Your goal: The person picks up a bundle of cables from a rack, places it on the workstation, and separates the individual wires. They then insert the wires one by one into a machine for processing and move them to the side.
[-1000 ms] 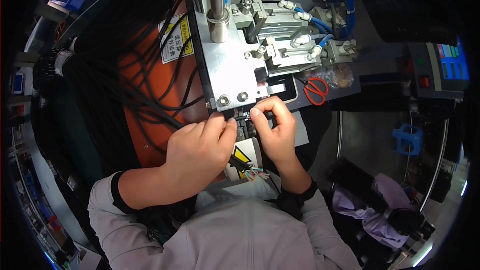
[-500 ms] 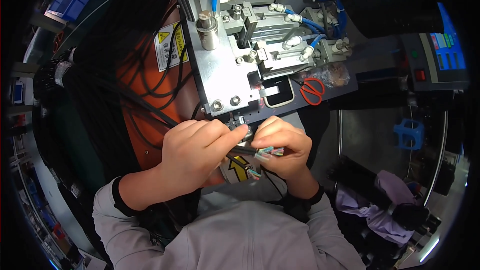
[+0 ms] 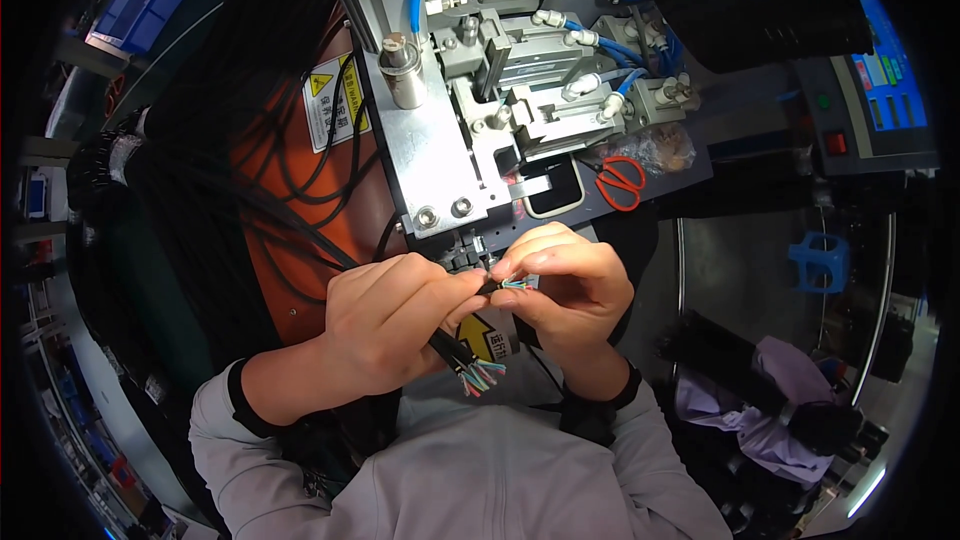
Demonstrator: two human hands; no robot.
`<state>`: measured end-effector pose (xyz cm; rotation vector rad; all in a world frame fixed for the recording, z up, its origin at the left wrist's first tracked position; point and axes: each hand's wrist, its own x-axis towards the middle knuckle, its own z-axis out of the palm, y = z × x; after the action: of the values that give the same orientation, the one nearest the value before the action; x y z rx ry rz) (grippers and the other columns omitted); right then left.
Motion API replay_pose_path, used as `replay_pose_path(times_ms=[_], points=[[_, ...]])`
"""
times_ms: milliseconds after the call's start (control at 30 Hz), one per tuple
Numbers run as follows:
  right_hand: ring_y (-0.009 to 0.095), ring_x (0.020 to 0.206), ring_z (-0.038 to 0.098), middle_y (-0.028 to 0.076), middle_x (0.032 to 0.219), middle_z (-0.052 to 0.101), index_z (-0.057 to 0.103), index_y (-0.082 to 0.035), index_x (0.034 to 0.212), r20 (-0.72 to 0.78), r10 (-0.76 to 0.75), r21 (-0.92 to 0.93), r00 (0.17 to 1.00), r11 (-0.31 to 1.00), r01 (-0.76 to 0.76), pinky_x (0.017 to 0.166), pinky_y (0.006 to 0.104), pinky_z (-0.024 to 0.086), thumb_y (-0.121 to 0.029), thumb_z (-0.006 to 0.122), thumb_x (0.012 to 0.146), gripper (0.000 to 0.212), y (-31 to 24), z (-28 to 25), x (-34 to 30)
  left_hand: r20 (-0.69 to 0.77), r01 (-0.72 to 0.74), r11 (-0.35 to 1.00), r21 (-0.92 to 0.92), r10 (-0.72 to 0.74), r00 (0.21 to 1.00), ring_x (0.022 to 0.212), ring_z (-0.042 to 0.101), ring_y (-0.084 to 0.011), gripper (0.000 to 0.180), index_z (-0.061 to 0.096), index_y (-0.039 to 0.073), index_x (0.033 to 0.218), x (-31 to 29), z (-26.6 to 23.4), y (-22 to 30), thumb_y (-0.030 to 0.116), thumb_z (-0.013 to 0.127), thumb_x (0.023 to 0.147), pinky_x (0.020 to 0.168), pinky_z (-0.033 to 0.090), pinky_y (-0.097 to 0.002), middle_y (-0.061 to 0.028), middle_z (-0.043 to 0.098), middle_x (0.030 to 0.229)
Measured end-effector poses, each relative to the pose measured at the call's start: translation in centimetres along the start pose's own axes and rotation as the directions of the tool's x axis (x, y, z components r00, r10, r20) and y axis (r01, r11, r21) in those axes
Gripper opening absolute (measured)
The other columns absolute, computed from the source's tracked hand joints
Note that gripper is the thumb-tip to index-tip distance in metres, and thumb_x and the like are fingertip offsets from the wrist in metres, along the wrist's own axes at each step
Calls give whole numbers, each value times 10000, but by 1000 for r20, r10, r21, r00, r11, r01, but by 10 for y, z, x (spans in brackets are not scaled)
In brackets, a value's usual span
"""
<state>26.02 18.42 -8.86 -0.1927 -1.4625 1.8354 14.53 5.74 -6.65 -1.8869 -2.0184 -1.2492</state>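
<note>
My left hand [image 3: 385, 315] is closed on a black cable, its thumb and forefinger pinching close to the cable's end. Thin coloured wires [image 3: 516, 285] fan out of that end. My right hand [image 3: 578, 290] is closed at the same spot, thumb and forefinger tips on either side of the wires. Below my left hand hangs a bundle of black cables [image 3: 446, 348], with stripped multicoloured wire ends [image 3: 481, 377] pointing down and to the right. Just beyond my fingertips is a small metal fixture [image 3: 470, 248] at the machine's front edge.
A metal machine [image 3: 425, 155] with pneumatic cylinders and blue hoses stands ahead. Red-handled scissors [image 3: 621, 183] lie to its right, beside a clear plastic bag [image 3: 660, 150]. Many black cables [image 3: 200, 175] drape over the left side. A control panel [image 3: 880, 105] stands at far right.
The thicker bunch of wire ends has left my right fingers and hangs under my left hand. Both hands are now at one thinner cable end. The view has shifted slightly.
</note>
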Motion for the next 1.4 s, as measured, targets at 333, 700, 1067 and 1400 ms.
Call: replay_pose_path(times_ms=[333,700,1067,1400], points=[[207,722,610,70,786,645,660,-11,823,31,165,-32,986,986,-164,679,299,469,7,782,705,170,-5,-3,4,-13,-20,1000,4,20,1000,518,524,-161,193,643,0,893,1,0,2,72,723,734,419,397,-277,-35,506,675],[186,708,583,58,766,631,633,-39,780,259,13,-615,966,773,155,643,290,452,-47,770,729,146,-18,-19,15,105,-6,991,134,-8,994,602,560,-164,298,655,-2,973,-3,3,-1,55,694,682,468,433,-277,-50,533,754],[161,766,601,93,801,645,656,23,823,187,393,-407,900,865,-293,705,276,464,7,702,770,72,8,-41,12,243,-66,950,304,-10,970,577,493,-115,343,674,50,1063,-12,5,5,49,646,721,457,385,-238,-9,513,748],[198,679,585,86,715,618,626,21,767,259,88,-759,962,634,147,644,300,454,22,676,749,53,16,-22,7,307,-85,863,499,-85,948,598,436,-82,271,665,49,984,-12,9,10,134,611,732,444,320,-210,26,452,743]])
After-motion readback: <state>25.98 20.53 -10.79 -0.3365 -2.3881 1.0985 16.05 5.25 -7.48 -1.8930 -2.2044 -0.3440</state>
